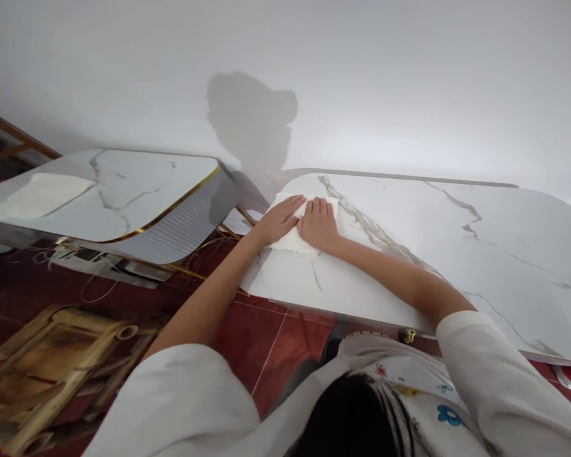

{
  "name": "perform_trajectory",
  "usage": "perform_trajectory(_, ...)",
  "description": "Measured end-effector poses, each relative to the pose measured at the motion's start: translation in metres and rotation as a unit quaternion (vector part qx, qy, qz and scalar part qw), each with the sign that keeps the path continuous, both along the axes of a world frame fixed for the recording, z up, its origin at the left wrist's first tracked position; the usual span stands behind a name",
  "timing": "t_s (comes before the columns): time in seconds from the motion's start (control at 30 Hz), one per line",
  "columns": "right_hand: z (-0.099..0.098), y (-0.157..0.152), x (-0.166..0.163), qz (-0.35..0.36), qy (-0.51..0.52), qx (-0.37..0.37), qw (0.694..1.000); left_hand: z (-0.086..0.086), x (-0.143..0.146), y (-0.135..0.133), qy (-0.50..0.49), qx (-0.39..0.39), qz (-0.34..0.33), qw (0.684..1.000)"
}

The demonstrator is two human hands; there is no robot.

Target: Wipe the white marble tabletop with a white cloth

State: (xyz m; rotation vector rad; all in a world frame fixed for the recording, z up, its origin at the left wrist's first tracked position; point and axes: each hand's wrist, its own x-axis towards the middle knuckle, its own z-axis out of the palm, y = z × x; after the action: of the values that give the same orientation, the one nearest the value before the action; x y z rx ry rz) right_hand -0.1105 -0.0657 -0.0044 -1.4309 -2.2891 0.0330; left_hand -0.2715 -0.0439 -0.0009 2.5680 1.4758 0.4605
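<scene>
Both my hands lie flat, fingers stretched out, on a folded white cloth or paper towel (290, 243) at the far left end of a white marble-look table (457, 254). My left hand (280, 219) covers the cloth's left part. Touching it on the right, my right hand (318, 224) presses down on the cloth's middle. Neither hand grips anything.
A second marble-look table (124, 190) with a gold rim stands to the left, a pale sheet (40, 195) lying on it. A power strip and cables (99, 266) sit beneath it. A wooden chair (52, 362) stands on the red tiled floor (276, 343). A white wall (361, 82) rises behind.
</scene>
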Motion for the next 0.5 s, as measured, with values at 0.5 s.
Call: perform_trajectory(0.5,-0.007,-0.103,0.076,0.077,-0.007,0.027,0.997,-0.003,0.073,-0.113,0.032,-0.034,0.065,0.997)
